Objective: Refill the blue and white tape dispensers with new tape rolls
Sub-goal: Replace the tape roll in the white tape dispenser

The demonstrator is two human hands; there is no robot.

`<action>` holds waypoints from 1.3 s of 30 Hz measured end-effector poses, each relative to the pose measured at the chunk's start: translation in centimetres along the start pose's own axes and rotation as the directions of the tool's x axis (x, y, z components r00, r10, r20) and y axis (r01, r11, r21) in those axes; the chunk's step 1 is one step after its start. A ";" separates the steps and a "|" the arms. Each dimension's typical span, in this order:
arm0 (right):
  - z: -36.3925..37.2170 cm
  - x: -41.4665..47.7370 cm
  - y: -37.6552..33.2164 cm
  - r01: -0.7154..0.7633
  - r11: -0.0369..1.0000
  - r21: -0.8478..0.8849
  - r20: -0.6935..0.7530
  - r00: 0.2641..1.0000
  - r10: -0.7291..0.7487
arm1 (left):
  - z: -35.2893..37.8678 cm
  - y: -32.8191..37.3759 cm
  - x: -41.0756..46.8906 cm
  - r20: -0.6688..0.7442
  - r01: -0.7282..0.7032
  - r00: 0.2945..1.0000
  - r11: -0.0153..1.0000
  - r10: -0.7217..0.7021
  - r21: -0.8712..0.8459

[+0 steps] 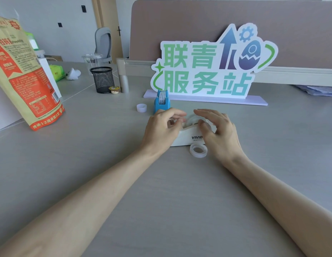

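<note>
The white tape dispenser lies on the grey desk in the middle, with a clear tape roll seated in its top. My left hand grips the dispenser's left end with curled fingers. My right hand curls over the seated roll, thumb and fingers blurred on it. A second clear tape roll lies flat on the desk just in front of the dispenser. The blue tape dispenser stands upright behind my left hand, with a white printed roll in it. A small empty white core sits to its left.
A large standing sign on a lilac base runs behind the dispensers. A black mesh pen cup and a small jelly cup stand back left. A tall orange and tan bag stands at the left edge.
</note>
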State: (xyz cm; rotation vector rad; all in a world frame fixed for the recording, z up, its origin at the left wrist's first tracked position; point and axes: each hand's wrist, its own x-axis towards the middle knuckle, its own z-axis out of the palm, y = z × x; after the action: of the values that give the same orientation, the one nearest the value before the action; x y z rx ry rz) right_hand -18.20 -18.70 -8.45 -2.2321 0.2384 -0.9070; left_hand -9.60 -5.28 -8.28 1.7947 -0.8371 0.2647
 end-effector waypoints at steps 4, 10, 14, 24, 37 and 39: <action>0.0 0.1 0.3 -0.096 0.995 0.037 -0.039 0.995 0.097 | -0.3 0.2 -0.1 0.050 0.000 0.999 0.998 0.003 -0.060; -0.1 0.1 0.5 -0.122 0.991 0.062 -0.058 0.990 0.125 | 0.4 -0.8 0.3 0.033 -0.071 0.997 0.983 0.067 0.167; -0.1 0.1 0.3 -0.129 0.990 0.048 -0.059 0.990 0.132 | 0.7 -1.2 0.3 0.003 -0.103 0.994 0.963 0.106 0.247; -0.2 -0.6 -0.8 -0.087 0.996 -0.036 -0.130 0.988 0.082 | 1.1 -0.7 -0.1 0.017 -0.187 0.981 0.936 0.191 0.298; -0.4 -0.5 -0.9 -0.127 0.992 0.023 -0.120 0.984 0.129 | 0.8 -1.2 0.8 0.166 -0.396 0.918 0.836 0.360 0.379; -0.5 -0.5 -0.9 -0.124 0.991 0.049 -0.119 0.984 0.129 | 0.7 -1.1 1.0 0.175 -0.383 0.924 0.845 0.341 0.373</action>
State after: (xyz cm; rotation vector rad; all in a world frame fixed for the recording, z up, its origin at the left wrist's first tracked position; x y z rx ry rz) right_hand -18.96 -18.08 -7.88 -2.0998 0.4098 -0.9716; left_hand -8.28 -6.17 -8.85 2.0296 -1.2716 0.6354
